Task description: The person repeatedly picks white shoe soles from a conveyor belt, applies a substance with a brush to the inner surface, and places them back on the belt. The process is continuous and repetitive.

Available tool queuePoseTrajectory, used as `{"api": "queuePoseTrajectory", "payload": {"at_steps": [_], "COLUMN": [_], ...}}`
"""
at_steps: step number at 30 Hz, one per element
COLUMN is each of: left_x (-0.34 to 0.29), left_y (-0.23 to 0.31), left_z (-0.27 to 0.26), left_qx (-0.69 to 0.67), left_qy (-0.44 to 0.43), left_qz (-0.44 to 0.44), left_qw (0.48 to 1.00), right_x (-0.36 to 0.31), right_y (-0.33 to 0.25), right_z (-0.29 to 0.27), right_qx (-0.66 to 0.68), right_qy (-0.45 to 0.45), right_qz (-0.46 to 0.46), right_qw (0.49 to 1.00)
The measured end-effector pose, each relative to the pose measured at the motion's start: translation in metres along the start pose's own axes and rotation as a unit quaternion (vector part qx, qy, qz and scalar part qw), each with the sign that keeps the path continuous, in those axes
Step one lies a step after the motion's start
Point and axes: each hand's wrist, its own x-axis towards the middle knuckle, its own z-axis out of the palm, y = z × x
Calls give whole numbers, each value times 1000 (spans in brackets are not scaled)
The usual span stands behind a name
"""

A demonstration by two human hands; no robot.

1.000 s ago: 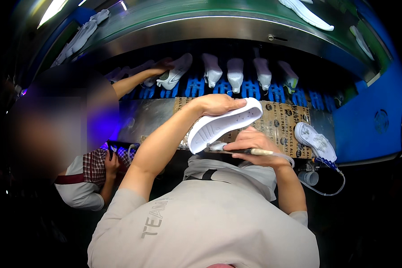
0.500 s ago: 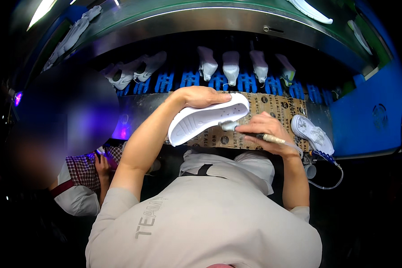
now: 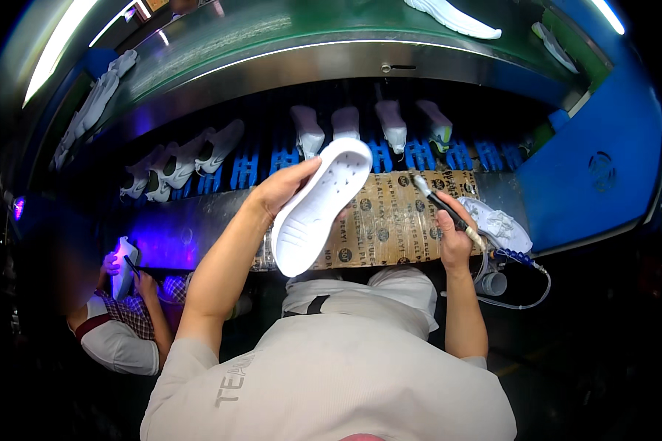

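Note:
In my left hand (image 3: pixel 283 187) is a white shoe sole (image 3: pixel 318 209), gripped by its side edge, its hollow inner face with small dark marks turned up. My right hand (image 3: pixel 457 234) is closed around a dark-handled brush (image 3: pixel 449 206), whose pale bristle tip points up and left, apart from the sole. A thin clear hose runs from the brush's rear end. Just beyond the right hand lies another white sole (image 3: pixel 518 241) with crumpled white material on it.
Printed brown tape covers the bench (image 3: pixel 390 228). Behind it, white shoe uppers (image 3: pixel 309 128) stand on blue holders (image 3: pixel 246 165). Above runs a green conveyor (image 3: pixel 272 37) carrying soles. A cup (image 3: pixel 491 284) hangs near a blue segmented hose (image 3: pixel 515 256). At left a co-worker's hand (image 3: pixel 110 264) holds a sole.
My right hand has drawn the brush away from the sole, to the right. The left hand has tilted the sole more upright and moved it slightly left. The view has shifted.

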Motion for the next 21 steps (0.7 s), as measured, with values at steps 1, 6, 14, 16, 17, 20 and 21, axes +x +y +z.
{"api": "queuePoseTrajectory", "payload": {"at_steps": [1, 6, 14, 16, 17, 20, 21], "left_x": [10, 124, 124, 124, 125, 111, 101], "left_y": [16, 185, 209, 205, 205, 210, 212], "left_z": [9, 35, -52, -116, -153, -267, -320], "left_qx": [-76, -118, 210, 408, 500, 594, 581], "left_qy": [-99, -147, 288, 376, 420, 519, 550], "left_qz": [65, 293, 173, 231, 229, 30, -6], "left_qw": [990, 937, 918, 799, 722, 613, 600], "right_x": [-2, -9, -28, -30, -26, -22, -23], "right_y": [8, 37, 89, 101, 95, 93, 102], "right_z": [-7, -16, -1, 4, 12, 35, 40], "right_qx": [-27, -116, -137, -144, -166, -152, -151], "right_qy": [29, 25, -53, -80, -105, -117, -121], "right_qz": [3, 7, 16, 70, 93, 112, 104], "right_qw": [999, 993, 989, 984, 976, 975, 976]}}
